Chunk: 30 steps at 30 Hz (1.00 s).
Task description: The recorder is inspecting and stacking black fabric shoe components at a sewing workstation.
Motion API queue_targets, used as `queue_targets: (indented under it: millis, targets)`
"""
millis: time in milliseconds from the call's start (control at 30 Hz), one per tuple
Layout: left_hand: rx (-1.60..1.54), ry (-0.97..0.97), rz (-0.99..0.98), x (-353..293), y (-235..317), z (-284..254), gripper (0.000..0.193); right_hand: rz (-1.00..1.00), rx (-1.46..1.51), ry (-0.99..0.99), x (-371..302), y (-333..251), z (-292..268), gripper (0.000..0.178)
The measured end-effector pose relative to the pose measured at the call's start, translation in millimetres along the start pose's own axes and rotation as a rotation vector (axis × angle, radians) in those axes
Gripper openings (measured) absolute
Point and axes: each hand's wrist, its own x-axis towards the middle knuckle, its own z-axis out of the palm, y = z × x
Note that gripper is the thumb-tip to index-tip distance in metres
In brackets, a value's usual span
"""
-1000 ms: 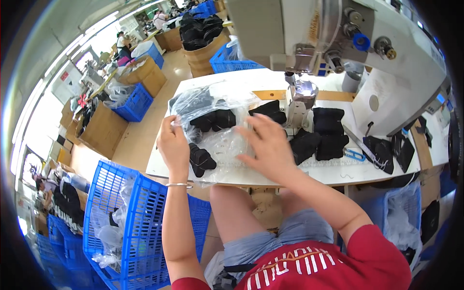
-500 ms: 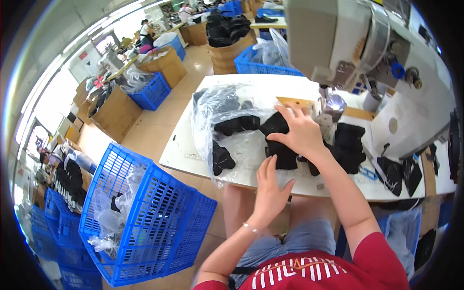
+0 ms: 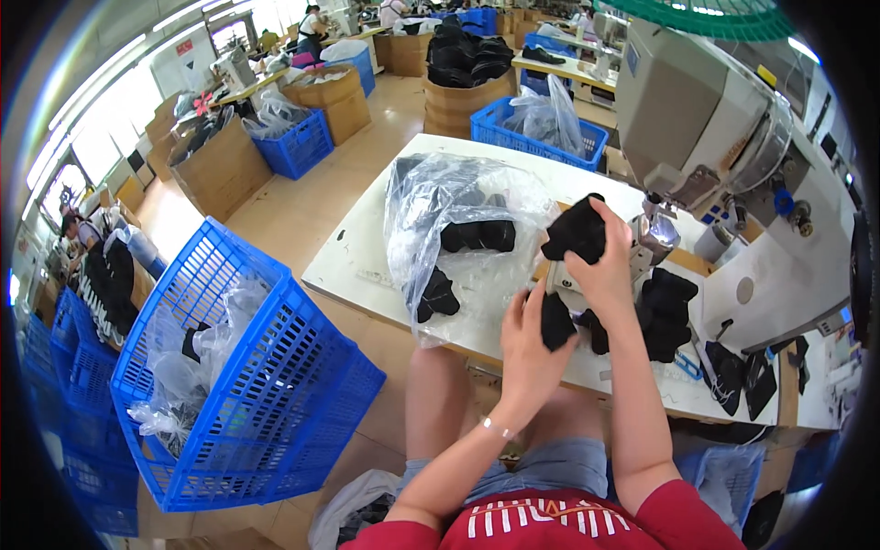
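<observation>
My right hand [image 3: 606,272] is closed on a black fabric piece [image 3: 577,231], held up in front of the sewing machine head [image 3: 653,229]. Nearer to me, my left hand [image 3: 532,359] grips a second black piece [image 3: 556,323] between thumb and fingers; the two pieces are apart. To the left, a transparent plastic bag [image 3: 417,220] lies spread on the white table [image 3: 353,247], with a rolled black piece [image 3: 477,236] and a smaller black piece [image 3: 438,295] on or in it. Right of my right hand rests a pile of black pieces [image 3: 664,312].
A tall blue crate [image 3: 275,394] holding plastic bags stands left of the table. Blue scissors or snips [image 3: 689,367] and flat black shoe parts [image 3: 726,371] lie at the right. Another blue crate [image 3: 591,149] and a cardboard bin [image 3: 463,105] stand beyond the table.
Both hands have lifted black pieces off the table, where they earlier rested over them. The right hand has risen with its piece and turned; the left has closed. The view has shifted.
</observation>
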Motion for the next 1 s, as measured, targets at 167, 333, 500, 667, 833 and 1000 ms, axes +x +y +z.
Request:
queue_targets:
  millis: [167, 333, 500, 667, 833, 1000]
  targets:
    - [-1.116, -0.209, -0.662, 17.9, -20.4, -79.9, 0.085, 0.717, 1.245, -0.627, -0.9, -2.7, -7.0, 0.058]
    - [-1.321, -0.299, -0.768, 71.6, -52.8, -105.9, 0.07, 0.76, 1.292, -0.879, 31.9, 19.1, 88.9, 0.06]
    - [-0.691, 0.057, -0.354, 130.5, -48.6, -93.4, 0.063, -0.067, 0.762, -0.293, 85.2, 3.4, 120.2, 0.08]
    - [0.342, 0.347, 0.345, 165.1, -98.7, -72.3, 0.074, -0.305, 0.03, -0.194, 82.3, 1.2, 89.3, 0.061]
    - [0.55, 0.188, 0.428, 130.4, -86.1, -68.0, 0.049, -0.33, -0.157, -0.254, -55.4, -3.5, -41.7, 0.03]
    - [0.093, -0.309, 0.686, 28.6, 1.3, -0.1, 0.051, 0.112, -0.513, 0.137, -77.7, 79.0, -151.3, 0.045]
